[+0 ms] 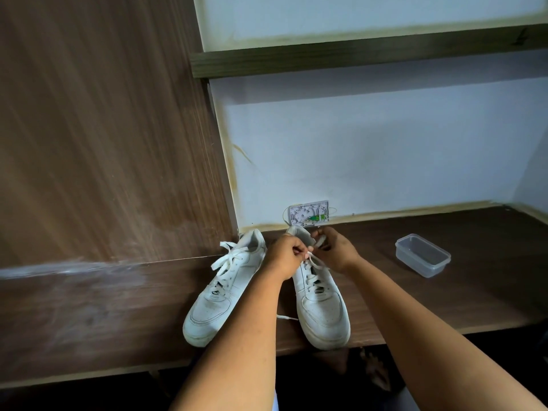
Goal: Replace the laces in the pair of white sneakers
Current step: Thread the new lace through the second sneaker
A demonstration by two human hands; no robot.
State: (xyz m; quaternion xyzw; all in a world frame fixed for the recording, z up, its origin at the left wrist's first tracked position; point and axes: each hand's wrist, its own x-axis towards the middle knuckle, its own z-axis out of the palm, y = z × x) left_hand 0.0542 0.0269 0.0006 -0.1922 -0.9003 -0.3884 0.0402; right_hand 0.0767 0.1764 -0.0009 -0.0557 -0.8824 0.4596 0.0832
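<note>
Two white sneakers stand on the dark wooden desk with toes toward me. The left sneaker is laced, and its loose white lace ends spread near the collar. Over the top eyelets of the right sneaker, my left hand pinches a white lace. My right hand grips another part of the same lace close by. A lace tip pokes out between the two shoes.
An empty clear plastic container sits on the desk to the right. A small white wall box with wires is mounted behind the shoes. A wooden side panel rises on the left and a shelf hangs above.
</note>
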